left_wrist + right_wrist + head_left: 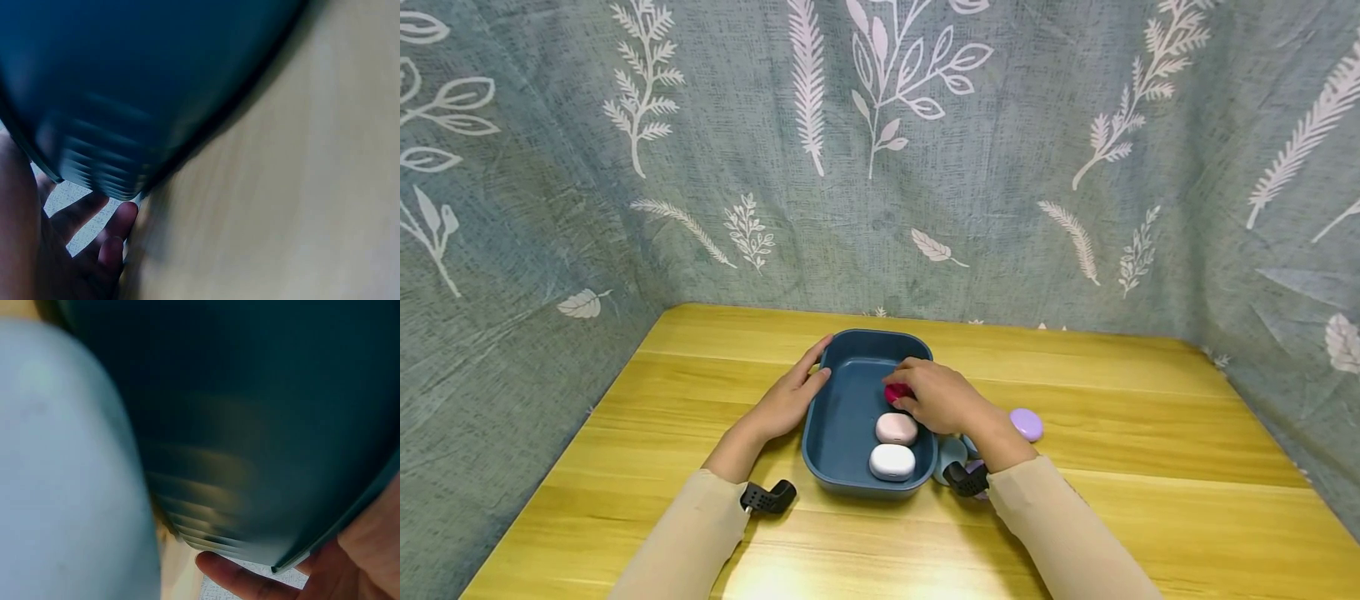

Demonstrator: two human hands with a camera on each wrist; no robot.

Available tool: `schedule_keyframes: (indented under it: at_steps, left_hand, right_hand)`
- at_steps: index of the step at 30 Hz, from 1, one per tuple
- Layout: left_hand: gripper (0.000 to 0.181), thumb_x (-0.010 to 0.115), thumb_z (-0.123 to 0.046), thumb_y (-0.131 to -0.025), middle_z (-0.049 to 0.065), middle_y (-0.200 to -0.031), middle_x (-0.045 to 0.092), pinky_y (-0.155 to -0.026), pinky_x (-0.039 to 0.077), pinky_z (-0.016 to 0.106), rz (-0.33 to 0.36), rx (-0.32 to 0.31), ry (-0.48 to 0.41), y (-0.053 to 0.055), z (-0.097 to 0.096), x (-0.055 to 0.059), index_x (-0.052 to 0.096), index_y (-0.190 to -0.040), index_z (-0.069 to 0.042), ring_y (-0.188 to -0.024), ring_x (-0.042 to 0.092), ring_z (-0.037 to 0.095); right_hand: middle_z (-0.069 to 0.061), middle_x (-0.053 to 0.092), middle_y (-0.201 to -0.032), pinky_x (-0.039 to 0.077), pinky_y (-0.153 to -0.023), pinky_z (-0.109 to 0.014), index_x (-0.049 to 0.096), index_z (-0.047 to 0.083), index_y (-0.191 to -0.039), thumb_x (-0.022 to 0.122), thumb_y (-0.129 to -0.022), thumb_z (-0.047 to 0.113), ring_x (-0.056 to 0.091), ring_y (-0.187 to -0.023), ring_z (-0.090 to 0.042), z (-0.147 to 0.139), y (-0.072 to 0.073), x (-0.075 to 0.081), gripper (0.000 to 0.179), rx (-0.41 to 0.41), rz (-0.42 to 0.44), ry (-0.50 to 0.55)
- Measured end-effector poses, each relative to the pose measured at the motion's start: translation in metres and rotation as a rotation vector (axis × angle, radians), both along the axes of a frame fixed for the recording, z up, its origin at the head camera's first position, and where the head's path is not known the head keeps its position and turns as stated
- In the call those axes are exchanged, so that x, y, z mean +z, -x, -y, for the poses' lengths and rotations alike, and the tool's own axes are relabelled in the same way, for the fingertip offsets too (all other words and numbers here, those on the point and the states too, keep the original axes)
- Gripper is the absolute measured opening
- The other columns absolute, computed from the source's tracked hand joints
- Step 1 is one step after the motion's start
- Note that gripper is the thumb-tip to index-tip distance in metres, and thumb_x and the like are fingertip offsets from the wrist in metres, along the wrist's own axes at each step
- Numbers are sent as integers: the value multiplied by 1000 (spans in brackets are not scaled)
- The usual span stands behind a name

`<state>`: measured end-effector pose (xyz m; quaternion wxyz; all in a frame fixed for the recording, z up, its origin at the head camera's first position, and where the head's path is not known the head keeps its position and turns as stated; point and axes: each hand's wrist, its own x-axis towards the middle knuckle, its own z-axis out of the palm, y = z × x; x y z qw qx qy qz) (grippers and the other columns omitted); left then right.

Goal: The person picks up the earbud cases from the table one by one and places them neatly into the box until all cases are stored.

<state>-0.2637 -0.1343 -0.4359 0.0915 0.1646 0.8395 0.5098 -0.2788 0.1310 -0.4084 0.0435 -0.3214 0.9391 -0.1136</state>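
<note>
A dark blue rectangular box (pixel 850 417), open at the top, stands on the table. My left hand (pixel 784 403) rests against its left side, fingers fairly straight and the thumb at the rim. In the left wrist view, the fingertips (pixel 128 212) touch the outer wall. My right hand (pixel 943 396) reaches over the right rim and pinches a magenta rounded case (pixel 895 392) inside the box, partly hidden by the fingers. Nearer me in the box, along its right side, lie a pale pink earbud case (pixel 897 429) and a white earbud case (pixel 892 462).
Outside the box's right wall sit a pale blue case (pixel 951 456) and a purple case, partly covered by my right wrist. A lilac rounded case (pixel 1026 424) lies farther right on the wooden table (pixel 1150 433). A leaf-patterned cloth (pixel 985 217) hangs behind.
</note>
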Motion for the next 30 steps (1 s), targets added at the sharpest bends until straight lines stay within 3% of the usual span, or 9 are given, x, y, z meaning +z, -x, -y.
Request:
schedule_keyframes:
  at_steps: [7,30]
  left_hand:
    - [49,35,-45,-105,-16,-160,14,-118,20,58,-50,33,-9,19,3,-34,13,-147,-57,-149,19,22]
    - [49,36,-44,-104,-16,-160,15,-117,21,57,-53,44,-18,19,3,-35,15,-146,-58,-148,21,22]
  right_hand:
    - [0,58,-125,48,-94,-36,63,19,-130,63,-95,22,56,-108,-16,1,1,0,35,5,9,-15]
    - [1,58,-126,49,-95,-36,63,19,-131,63,-95,19,57,-109,-16,4,0,3,35,5,75,-29]
